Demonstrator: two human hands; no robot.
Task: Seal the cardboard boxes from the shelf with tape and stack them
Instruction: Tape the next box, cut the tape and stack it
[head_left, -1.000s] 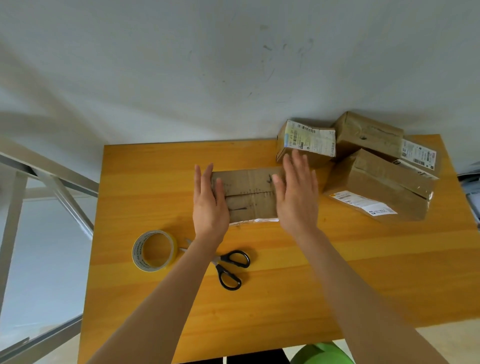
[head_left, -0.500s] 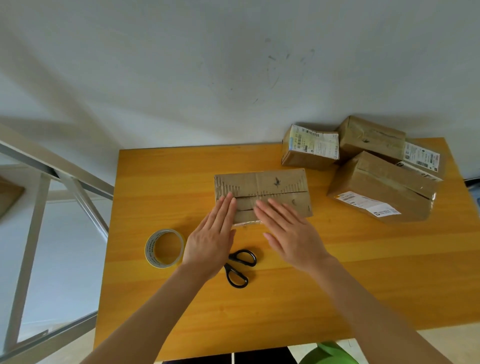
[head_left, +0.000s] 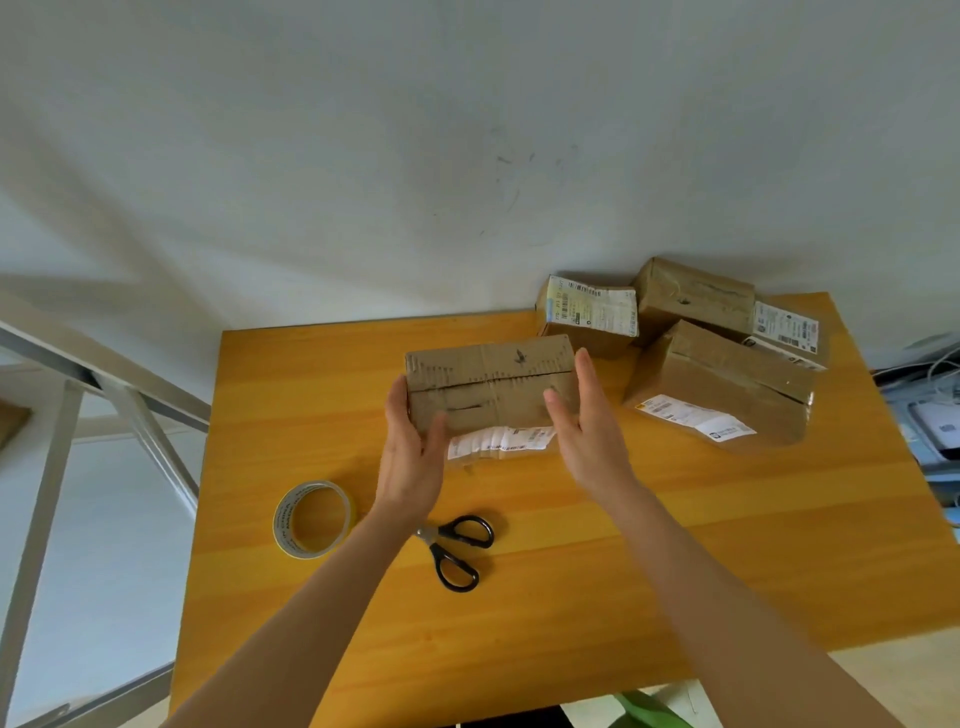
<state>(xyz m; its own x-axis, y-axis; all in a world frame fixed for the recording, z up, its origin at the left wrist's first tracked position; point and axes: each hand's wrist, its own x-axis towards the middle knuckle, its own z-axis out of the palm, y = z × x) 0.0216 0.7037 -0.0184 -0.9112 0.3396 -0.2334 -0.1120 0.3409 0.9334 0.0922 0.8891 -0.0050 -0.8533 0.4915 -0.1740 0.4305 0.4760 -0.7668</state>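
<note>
Box (head_left: 491, 382) is sitting mid-bench, toward the far edge, and I am now holding it by its two ends. Half a second ago both of my hands were lying flat on its top with the fingers pointing away from me. They are now standing at the sides. My left hand (head_left: 410, 452) is gripping the left end, with the thumb lying on the near face and the fingers going round the corner. My right hand (head_left: 584, 426) is pressing against the right end with straight fingers, its thumb touching the near face. The near face is now showing more fully than before, with a white label (head_left: 501, 441) along its lower edge.

Tape (head_left: 311, 519) and scissors (head_left: 457, 551) are lying where they were, on the bench (head_left: 675, 545) near my left forearm. Three boxes (head_left: 722, 384) are crowding the far right corner as before.

I cannot tell whether the held box is resting on the bench or rising off it. Most of my left fingers are hiding behind it. My left forearm is covering the scissor blades. The label print is too blurred to read.
</note>
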